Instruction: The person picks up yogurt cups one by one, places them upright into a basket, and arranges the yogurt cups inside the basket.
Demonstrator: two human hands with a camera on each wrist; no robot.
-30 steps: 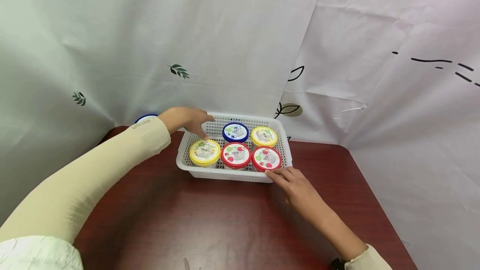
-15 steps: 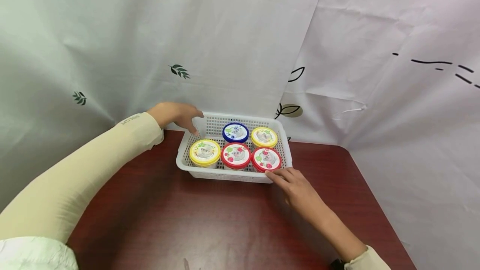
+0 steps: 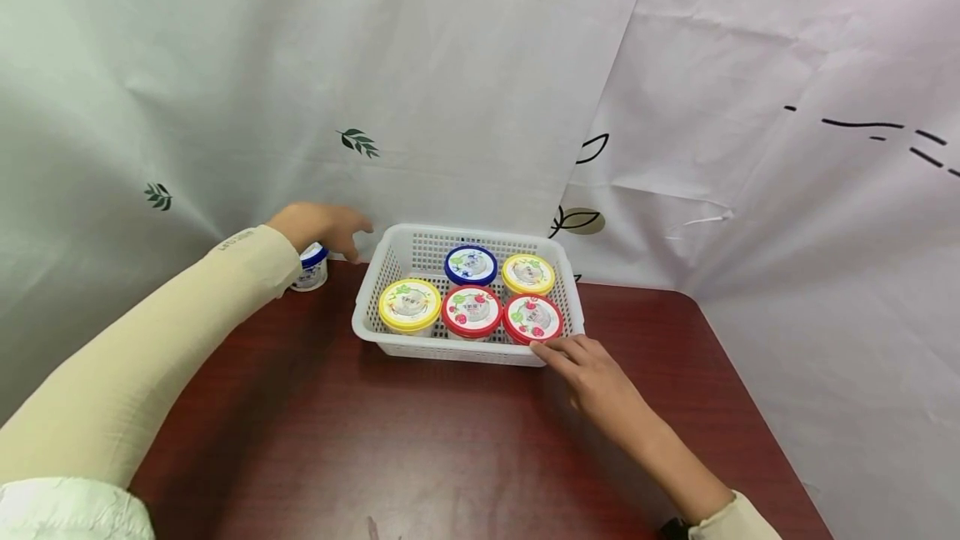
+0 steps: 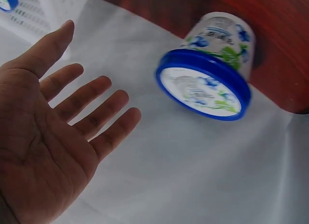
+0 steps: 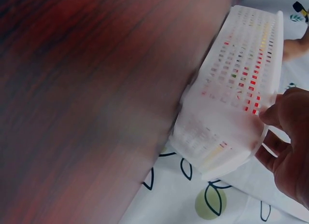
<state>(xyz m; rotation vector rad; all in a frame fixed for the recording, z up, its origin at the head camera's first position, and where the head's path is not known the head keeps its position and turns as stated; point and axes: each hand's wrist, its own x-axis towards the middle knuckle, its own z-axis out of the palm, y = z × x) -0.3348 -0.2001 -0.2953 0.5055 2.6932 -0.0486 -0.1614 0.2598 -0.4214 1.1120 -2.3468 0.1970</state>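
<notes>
My left hand (image 3: 324,226), fingers spread and holding nothing, is in the air left of a white plastic basket (image 3: 461,349). Close by on the table stands a blue-lidded paper tub (image 3: 310,272), partly behind the left wrist; the left wrist view shows this tub (image 4: 207,84) apart from the fingertips. At the basket's near right corner, my right hand (image 3: 603,382) grips the rim, thumb on the outer wall in the right wrist view. Inside the basket are red-lidded tubs (image 3: 472,311), yellow-lidded tubs (image 3: 410,305) and one blue-lidded tub (image 3: 471,265).
The dark red wooden table (image 3: 450,448) carries the basket near its back edge. A white printed curtain (image 3: 465,107) hangs right behind it and along both sides. In the basket, a gap lies at the back left corner.
My left hand has moved left, out from over the basket's back left corner to beside the blue-lidded tub on the table. The right hand and the basket have stayed put.
</notes>
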